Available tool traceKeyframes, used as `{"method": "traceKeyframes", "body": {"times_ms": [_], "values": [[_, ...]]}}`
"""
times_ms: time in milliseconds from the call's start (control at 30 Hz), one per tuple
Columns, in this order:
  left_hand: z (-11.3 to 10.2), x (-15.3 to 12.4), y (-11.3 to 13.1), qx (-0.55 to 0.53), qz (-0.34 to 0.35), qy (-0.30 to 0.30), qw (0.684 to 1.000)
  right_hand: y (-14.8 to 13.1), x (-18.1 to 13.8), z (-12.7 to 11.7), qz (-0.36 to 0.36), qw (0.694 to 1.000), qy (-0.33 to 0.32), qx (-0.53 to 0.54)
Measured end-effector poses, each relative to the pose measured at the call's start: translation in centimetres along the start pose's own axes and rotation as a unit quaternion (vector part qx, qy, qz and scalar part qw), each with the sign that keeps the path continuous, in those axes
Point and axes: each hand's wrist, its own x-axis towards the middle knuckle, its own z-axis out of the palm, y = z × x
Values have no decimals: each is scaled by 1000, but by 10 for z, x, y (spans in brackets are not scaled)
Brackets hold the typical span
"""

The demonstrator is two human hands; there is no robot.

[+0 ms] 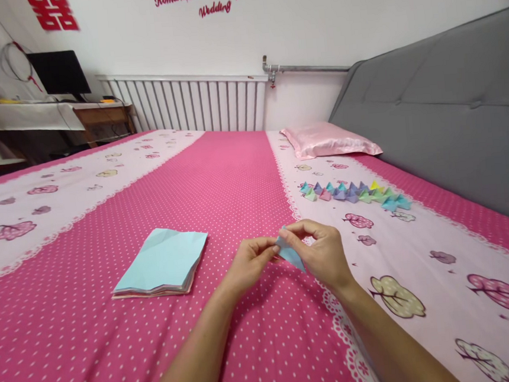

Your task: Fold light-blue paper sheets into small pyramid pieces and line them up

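A small folded piece of light blue paper (290, 253) is held just above the pink dotted bedsheet (218, 182). My left hand (249, 263) pinches its left edge with fingers closed. My right hand (322, 250) pinches its top and right side, fingers curled over it. To the left of my hands lies a stack of paper sheets (163, 263) with a light blue sheet on top. Farther right, a row of several small folded paper shapes (355, 194) in pastel colours lies on the sheet.
A pink satin pillow (328, 140) rests near the grey padded headboard (444, 115). Behind the bed stand a white radiator (189, 104) and a desk with a dark monitor (59, 72) at the far left.
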Motion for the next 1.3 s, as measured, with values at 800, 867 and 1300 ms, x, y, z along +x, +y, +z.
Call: {"method": "traceKeyframes", "body": {"times_ms": [800, 867, 1300], "values": [[-6, 2, -2, -217, -42, 112, 969, 5, 2, 3, 89, 975, -140, 147], [-5, 2, -1, -220, -41, 115, 968, 5, 2, 4, 85, 976, -144, 141], [-5, 2, 1, -237, -38, 133, 961, 4, 3, 2, 141, 957, -156, 199]]}}
